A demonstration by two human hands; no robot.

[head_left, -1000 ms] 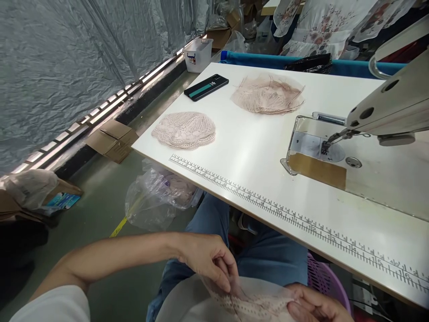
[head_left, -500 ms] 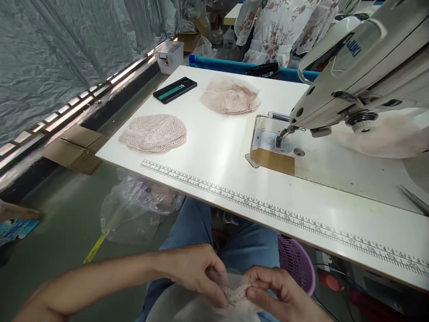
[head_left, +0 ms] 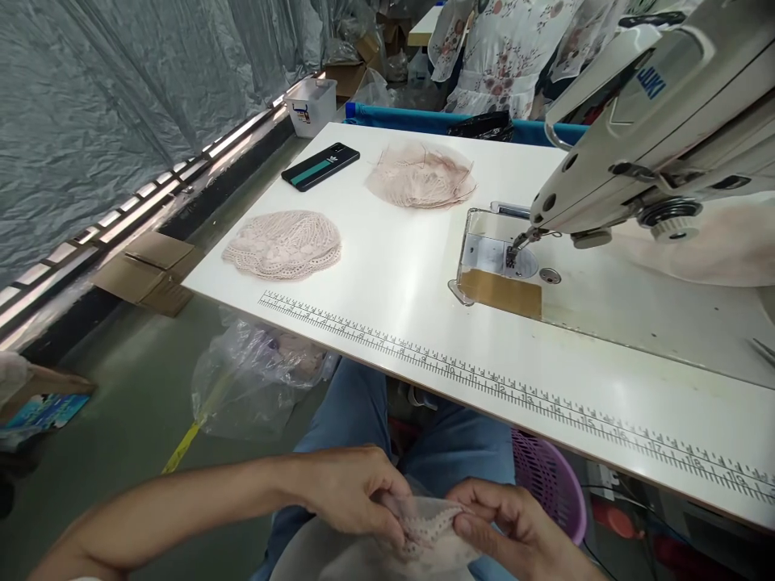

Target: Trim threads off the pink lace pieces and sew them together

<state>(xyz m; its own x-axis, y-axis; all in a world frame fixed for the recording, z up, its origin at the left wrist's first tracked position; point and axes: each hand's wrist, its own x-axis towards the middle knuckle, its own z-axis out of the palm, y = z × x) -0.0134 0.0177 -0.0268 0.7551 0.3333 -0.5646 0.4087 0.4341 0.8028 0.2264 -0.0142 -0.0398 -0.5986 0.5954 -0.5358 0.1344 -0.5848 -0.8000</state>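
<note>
By the white table (head_left: 400,282), the left hand (head_left: 357,492) and right hand (head_left: 512,524) pinch thin lacy cloth (head_left: 434,542) in their fingers (head_left: 475,494) above the lap (head_left: 345,415), likely to keep it near and stop it slipping.

The thin, sheer lace fabric (head_left: 433,534) at the near side is pale pinkish-beige with eyelet rows. On the smooth white tabletop (head_left: 393,258), marked with a black ruler scale, the left rounded lace stack (head_left: 283,244) is cream-beige openwork, the far rounded mesh stack (head_left: 422,177) dustier pink. The flat rectangular black phone (head_left: 320,166) has a green stripe; the perforated round plastic basket (head_left: 548,476) is purple.
</note>
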